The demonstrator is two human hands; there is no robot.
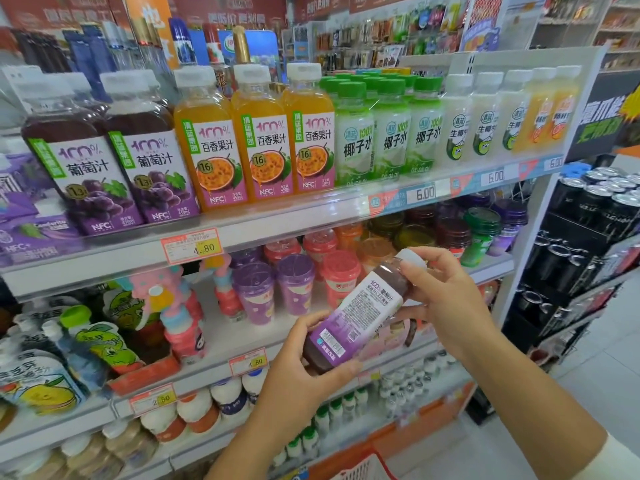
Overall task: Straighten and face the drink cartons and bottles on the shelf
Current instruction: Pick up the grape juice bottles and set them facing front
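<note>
Two-handed hold on grape juice bottle point(360, 317), tilted, in the air before the cups point(294, 289), away from top shelf point(277, 233): left hand point(304, 372) curled round its base, right hand point(446, 306) curled near the cap. Risk of slipping while turning, then knocking cups over.

Both hands, left point(304, 368) & right point(446, 306), grip tilted grape juice bottle point(360, 317) in front of shelf point(242, 233).
</note>
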